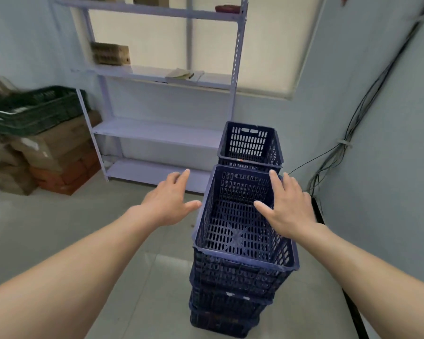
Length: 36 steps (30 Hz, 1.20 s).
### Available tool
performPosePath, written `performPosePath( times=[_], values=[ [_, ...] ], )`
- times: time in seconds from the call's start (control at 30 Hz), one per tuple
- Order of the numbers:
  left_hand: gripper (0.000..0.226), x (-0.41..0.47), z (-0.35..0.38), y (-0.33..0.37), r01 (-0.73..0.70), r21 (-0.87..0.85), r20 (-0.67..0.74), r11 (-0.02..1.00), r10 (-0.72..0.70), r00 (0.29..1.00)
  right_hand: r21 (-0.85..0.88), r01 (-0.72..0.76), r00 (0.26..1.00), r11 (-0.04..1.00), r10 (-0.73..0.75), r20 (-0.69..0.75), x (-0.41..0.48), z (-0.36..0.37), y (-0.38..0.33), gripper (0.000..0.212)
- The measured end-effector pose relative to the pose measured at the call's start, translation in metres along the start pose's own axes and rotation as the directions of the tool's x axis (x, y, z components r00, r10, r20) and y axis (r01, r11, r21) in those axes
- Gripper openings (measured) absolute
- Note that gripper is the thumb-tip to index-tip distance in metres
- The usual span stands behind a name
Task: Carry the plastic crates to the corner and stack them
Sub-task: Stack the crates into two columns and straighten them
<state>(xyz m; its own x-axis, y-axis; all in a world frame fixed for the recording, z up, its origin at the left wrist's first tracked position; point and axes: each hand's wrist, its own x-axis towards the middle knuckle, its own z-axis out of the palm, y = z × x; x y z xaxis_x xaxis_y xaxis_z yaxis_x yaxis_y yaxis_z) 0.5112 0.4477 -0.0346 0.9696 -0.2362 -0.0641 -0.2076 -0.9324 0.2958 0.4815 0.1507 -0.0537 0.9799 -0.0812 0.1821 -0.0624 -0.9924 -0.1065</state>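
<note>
A stack of several dark blue perforated plastic crates (233, 243) stands on the floor near the right wall. Behind it, closer to the corner, the empty top crate of a second blue stack (250, 145) shows. My left hand (168, 203) hovers just left of the near stack's top crate, fingers spread and straight, holding nothing. My right hand (288, 206) is over the right rim of that top crate, fingers straight; whether it touches the rim I cannot tell.
A white metal shelf rack (162, 130) stands against the back wall under a window. Cardboard boxes (54, 152) with green crates (32, 110) on top sit at the left. Cables (348, 143) hang down the right wall. Tiled floor lies open on the left.
</note>
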Motion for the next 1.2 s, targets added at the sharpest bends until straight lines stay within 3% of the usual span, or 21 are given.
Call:
performPosePath(
  times=[0.3, 0.77, 1.2],
  values=[
    [0.095, 0.002, -0.052, 0.022, -0.032, 0.059, -0.092, 0.998, 0.037, 0.995, -0.010, 0.085, 0.989, 0.996, -0.085, -0.121, 0.018, -0.055, -0.007, 0.097],
    [0.095, 0.010, -0.089, 0.059, 0.023, 0.079, -0.172, 0.997, -0.009, 0.985, 0.020, 0.151, 0.976, 0.988, -0.146, -0.161, 0.063, -0.097, 0.026, 0.099],
    [0.095, 0.068, -0.103, 0.010, -0.009, 0.080, -0.173, 0.997, 0.022, 0.985, 0.006, 0.065, 0.988, 0.998, -0.063, -0.143, 0.108, -0.083, 0.009, 0.099]
  ],
)
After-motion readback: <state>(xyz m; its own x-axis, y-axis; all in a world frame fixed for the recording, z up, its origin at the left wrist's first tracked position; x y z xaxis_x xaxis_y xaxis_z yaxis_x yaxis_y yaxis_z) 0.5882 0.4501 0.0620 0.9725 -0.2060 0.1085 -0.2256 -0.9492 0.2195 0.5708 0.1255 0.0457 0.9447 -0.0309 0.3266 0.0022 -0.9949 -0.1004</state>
